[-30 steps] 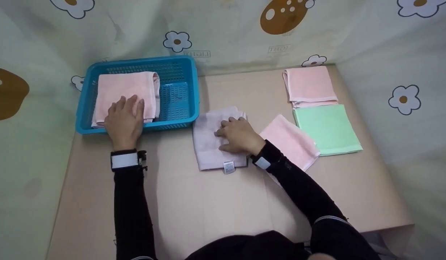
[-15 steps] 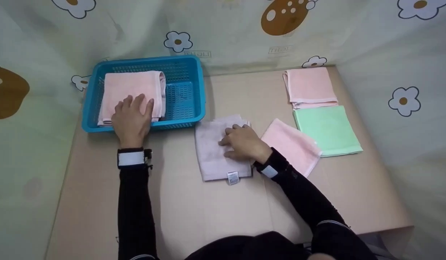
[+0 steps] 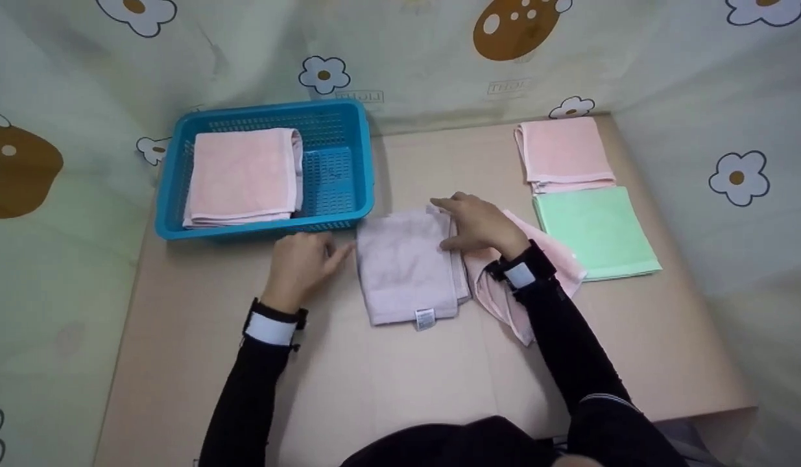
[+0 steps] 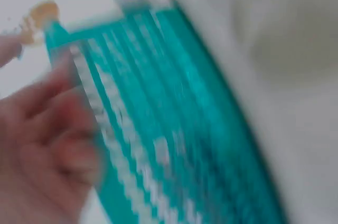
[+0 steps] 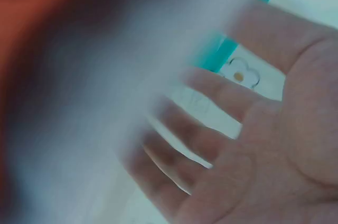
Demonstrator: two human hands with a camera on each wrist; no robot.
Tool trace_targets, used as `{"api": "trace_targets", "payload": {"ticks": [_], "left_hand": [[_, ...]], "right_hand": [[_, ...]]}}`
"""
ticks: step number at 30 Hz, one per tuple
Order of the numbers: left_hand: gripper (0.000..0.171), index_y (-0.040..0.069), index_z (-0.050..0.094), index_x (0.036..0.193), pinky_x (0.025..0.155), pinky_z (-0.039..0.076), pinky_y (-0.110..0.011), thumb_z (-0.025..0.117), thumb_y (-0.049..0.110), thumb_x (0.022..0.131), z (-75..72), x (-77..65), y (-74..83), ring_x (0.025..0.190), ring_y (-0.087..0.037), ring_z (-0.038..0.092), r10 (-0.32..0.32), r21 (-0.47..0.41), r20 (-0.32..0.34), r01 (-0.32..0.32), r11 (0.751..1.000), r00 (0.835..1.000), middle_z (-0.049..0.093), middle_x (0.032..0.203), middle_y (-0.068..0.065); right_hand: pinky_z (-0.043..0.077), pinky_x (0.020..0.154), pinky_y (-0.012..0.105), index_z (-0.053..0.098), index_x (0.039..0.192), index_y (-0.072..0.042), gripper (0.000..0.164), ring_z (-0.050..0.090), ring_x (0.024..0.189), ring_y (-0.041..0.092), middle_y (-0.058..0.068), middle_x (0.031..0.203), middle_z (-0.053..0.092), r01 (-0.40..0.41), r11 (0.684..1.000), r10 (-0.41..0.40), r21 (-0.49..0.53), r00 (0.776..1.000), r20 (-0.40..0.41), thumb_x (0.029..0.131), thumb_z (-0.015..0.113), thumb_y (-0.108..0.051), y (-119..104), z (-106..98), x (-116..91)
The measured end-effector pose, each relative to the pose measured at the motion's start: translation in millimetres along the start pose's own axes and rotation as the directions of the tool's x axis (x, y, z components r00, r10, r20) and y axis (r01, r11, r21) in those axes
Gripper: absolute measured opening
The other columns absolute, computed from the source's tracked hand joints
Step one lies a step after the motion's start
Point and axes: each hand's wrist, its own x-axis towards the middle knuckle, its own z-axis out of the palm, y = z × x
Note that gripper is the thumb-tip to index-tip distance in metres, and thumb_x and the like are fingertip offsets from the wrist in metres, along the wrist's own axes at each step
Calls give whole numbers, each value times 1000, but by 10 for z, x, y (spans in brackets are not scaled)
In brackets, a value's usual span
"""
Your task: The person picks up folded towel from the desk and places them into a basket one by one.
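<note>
A folded lavender towel [image 3: 410, 259] with a white tag lies mid-table. My right hand [image 3: 481, 224] is at its right edge, index finger by the top right corner and thumb along the side. In the right wrist view the right hand's fingers [image 5: 200, 139] are extended, partly covered by blurred pale cloth. My left hand [image 3: 303, 266] holds nothing, just in front of the blue basket [image 3: 264, 227], fingers loosely bent and thumb pointing at the lavender towel's left edge. A folded pink towel [image 3: 244, 172] lies in the basket's left part.
Partly under the right wrist lies a rumpled pink towel [image 3: 556, 250]. Beyond it are a folded green towel [image 3: 598, 230] and another folded pink towel [image 3: 565, 152] at the back right. A patterned curtain [image 3: 426, 65] surrounds the table [image 3: 400, 383].
My left hand has left the pink towel in the basket and moved right and nearer. The right hand went from atop the lavender towel to its right edge. That towel slid nearer; the basket shifted slightly right.
</note>
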Motion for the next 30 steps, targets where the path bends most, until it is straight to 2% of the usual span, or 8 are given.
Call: {"api": "trace_targets", "payload": {"ticks": [1,3,5,7,12,18,25,30], "left_hand": [[54,8,62,64,49,29,-28,68,50,97,59,-7,58,49,-16,42,-48,-6,93,49,999,994,44,53,0],[58,7,61,68,51,29,-29,67,58,95,183,-21,152,52,-17,43,-126,15,245,126,992,961,42,55,1],[60,5,62,76,52,31,-30,66,62,93,294,-35,232,55,-19,45,-167,37,333,164,986,928,43,58,0],[60,1,64,88,53,35,-33,67,61,93,383,-39,290,58,-21,49,-173,41,363,170,985,916,47,62,-3],[53,-5,66,112,63,51,-45,72,44,94,483,-9,371,71,-30,64,-132,-80,338,168,983,932,66,77,-15],[45,-3,64,120,75,54,-49,71,32,93,488,3,419,79,-31,65,-86,-190,340,158,969,937,69,85,-16],[34,4,62,117,72,55,-52,72,23,90,380,-44,614,77,-30,68,153,-329,272,-58,943,950,74,89,-14],[33,3,58,118,69,55,-51,69,17,90,195,-52,712,75,-29,64,193,-379,146,-126,917,970,70,88,-14]], "right_hand": [[49,103,52,48,155,-11,86,58,121,36,18,137,58,-3,1000,3,12,1000,30,81,87,-30,32,11,9],[48,105,51,47,155,-8,86,59,119,36,21,135,57,1,999,-5,45,997,81,82,86,-32,78,53,34],[47,107,51,47,154,-8,83,59,120,37,22,134,57,3,997,-11,72,993,114,85,84,-34,105,110,73],[46,109,51,46,153,-7,80,59,123,38,23,136,57,-11,995,-1,98,992,127,87,82,-34,119,152,107],[43,113,53,40,151,-8,79,55,133,41,27,140,58,-69,984,48,166,991,124,87,84,-27,129,178,156],[41,116,52,34,157,-10,92,51,137,41,27,147,52,-85,972,58,217,990,125,82,86,-24,146,191,191],[51,94,43,64,125,-9,50,63,104,27,10,115,69,-8,972,-36,234,982,186,78,77,-18,207,103,145],[49,82,30,70,112,-7,35,59,87,17,2,95,66,133,895,-179,426,981,69,77,71,-7,268,-58,101]]}}
